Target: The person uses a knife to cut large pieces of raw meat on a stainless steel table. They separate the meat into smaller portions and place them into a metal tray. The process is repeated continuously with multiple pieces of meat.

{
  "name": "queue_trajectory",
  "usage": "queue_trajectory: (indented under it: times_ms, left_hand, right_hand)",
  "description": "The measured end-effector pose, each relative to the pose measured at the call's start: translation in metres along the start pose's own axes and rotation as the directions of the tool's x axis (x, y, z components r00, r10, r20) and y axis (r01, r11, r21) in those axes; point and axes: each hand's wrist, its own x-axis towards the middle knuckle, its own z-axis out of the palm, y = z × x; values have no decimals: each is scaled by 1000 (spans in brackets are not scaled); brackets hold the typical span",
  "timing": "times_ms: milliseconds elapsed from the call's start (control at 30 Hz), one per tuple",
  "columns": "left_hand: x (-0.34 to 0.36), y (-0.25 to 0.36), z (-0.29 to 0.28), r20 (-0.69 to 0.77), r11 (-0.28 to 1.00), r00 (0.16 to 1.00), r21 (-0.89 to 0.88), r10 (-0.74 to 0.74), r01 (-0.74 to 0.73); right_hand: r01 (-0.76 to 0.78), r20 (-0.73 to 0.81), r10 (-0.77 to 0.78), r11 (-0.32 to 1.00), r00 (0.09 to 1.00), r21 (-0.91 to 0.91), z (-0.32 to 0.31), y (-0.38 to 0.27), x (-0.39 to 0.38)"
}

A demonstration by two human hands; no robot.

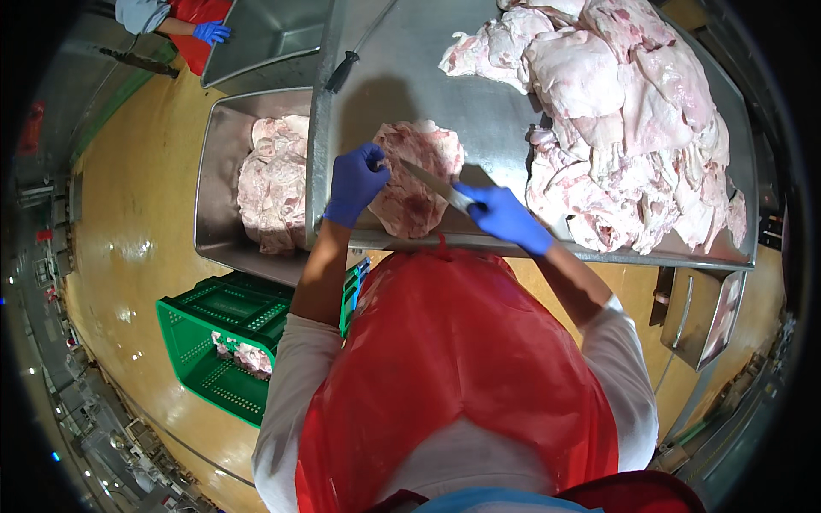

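Observation:
A flat piece of raw, pinkish-white meat [416,205] lies near the front edge of the steel table [479,120]. My left hand [356,181], in a blue glove, pinches the left edge of this piece with closed fingers. In my right hand [505,215], also gloved in blue, is a knife [436,183], its handle wrapped by my fingers. The blade points up and left across the meat, its tip close to my left fingers. Whether the edge is cutting into the meat, I cannot tell.
A large heap of raw meat [624,128] covers the table's right side. A black-handled tool [344,72] lies at the far left edge. Left of the table are a steel tub [214,188] holding meat and a green crate [175,342]. Another person's gloved hand [212,32] touches a steel bin [295,43].

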Motion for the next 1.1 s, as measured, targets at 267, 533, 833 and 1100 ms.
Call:
queue_trajectory:
  times_ms: [267, 533, 833, 1100]
  left_hand:
    - [2, 20, 2, -18, 1000, 1000, -1, -13, 13]
    - [-91, 35, -116, -558, 969, 796, -201, -233, 143]
    - [-298, -36, -259, -890, 58, 410, 407, -199, 912]
    - [-13, -94, -12, -88, 907, 924, -244, -372, 342]
  right_hand:
    - [319, -94, -310, 941, 946, 111, 41, -1, 120]
    - [124, 154, -134, 990, 979, 71, -49, 71, -31]
    - [-216, -110, 373, 726, 921, 653, 5, 75, -63]
    - [-3, -278, 56, 982, 959, 187, 30, 77, -76]
